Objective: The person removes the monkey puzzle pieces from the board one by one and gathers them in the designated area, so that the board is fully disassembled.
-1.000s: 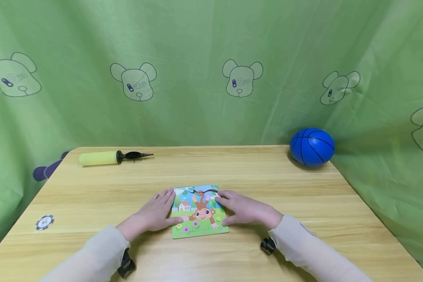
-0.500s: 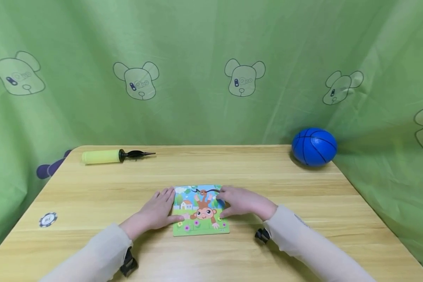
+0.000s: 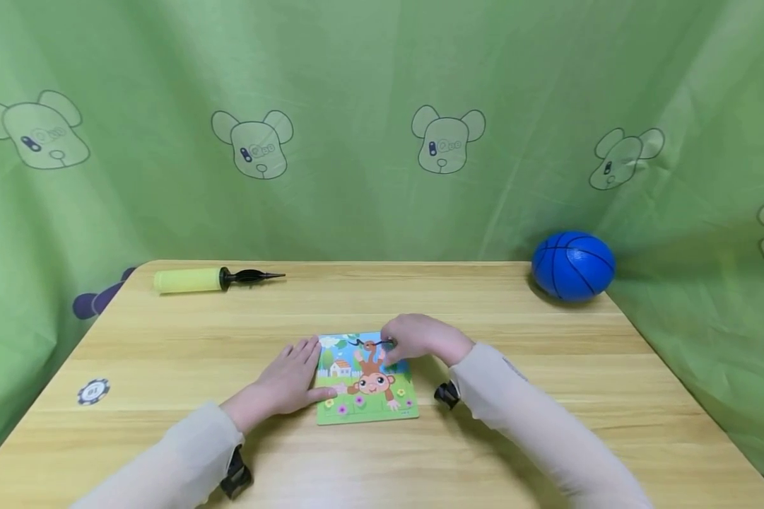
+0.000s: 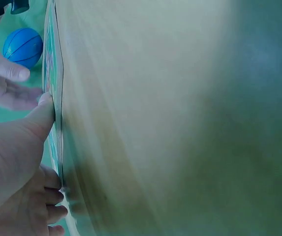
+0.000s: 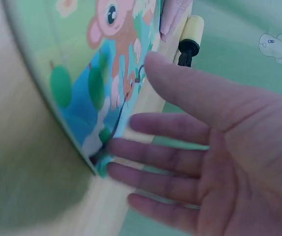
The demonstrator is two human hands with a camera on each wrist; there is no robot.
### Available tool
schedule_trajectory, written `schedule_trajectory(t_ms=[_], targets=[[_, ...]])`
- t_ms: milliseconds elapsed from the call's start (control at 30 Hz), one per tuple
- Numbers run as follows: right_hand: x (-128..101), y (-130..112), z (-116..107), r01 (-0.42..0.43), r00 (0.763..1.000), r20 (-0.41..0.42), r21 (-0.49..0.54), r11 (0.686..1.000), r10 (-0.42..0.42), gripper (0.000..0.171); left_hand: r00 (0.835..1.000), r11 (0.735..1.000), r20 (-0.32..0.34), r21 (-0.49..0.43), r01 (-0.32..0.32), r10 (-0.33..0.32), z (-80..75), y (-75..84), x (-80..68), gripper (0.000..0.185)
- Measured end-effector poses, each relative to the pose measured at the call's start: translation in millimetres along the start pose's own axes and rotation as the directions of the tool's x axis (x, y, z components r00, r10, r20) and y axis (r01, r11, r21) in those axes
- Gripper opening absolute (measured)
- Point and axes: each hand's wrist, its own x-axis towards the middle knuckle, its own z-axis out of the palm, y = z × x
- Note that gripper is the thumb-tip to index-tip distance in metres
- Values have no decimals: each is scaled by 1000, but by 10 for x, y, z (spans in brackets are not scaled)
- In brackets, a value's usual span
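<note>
A square monkey jigsaw puzzle [image 3: 369, 403] lies flat near the middle of the table, its picture facing up. My left hand [image 3: 286, 382] rests at its left side with straight fingers, the thumb lying on the picture. In the left wrist view that thumb [image 4: 43, 110] touches the puzzle's near edge. Over the puzzle's upper right corner is my right hand [image 3: 422, 338], covering part of it. The right wrist view shows the right hand's fingers [image 5: 160, 155] spread and relaxed around that corner, gripping nothing; whether the fingertips touch the board is unclear.
At the back left lies a yellow hand pump [image 3: 191, 281] with a black nozzle. A blue ball [image 3: 574, 266] sits at the back right corner. A round poker chip [image 3: 93, 391] lies on the left of the wooden table [image 3: 483, 459]. Green curtain [image 3: 356, 212] hangs behind.
My right hand has moved from the puzzle's right edge up and left over its upper right corner. The left hand keeps its place on the puzzle. The whole view has shifted slightly.
</note>
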Motion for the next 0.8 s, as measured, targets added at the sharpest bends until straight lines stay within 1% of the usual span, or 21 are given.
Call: schedule_trajectory(t_ms=[100,167,267,400,533,800], targets=[[111,-59,4,68,997,-28,56,996,-66,41,1000,1000,4,-4,6,-6,-5,1,-1,87],[195,-111,19,117,993,-44,103,988,-113,44,1000,1000,6,-4,8,-8,-8,0,0,87],[320,-188,54,163,986,-51,120,979,-158,48,1000,1000,10,0,8,-8,-7,-3,6,87],[451,-258,98,179,984,-36,87,980,-177,49,1000,1000,13,19,5,-5,-1,-3,23,86],[532,-280,138,169,986,-25,55,984,-168,49,1000,1000,16,28,1,-2,3,5,35,87],[574,-319,168,167,985,-40,40,985,-166,45,1000,999,23,49,-1,0,-9,11,40,87]])
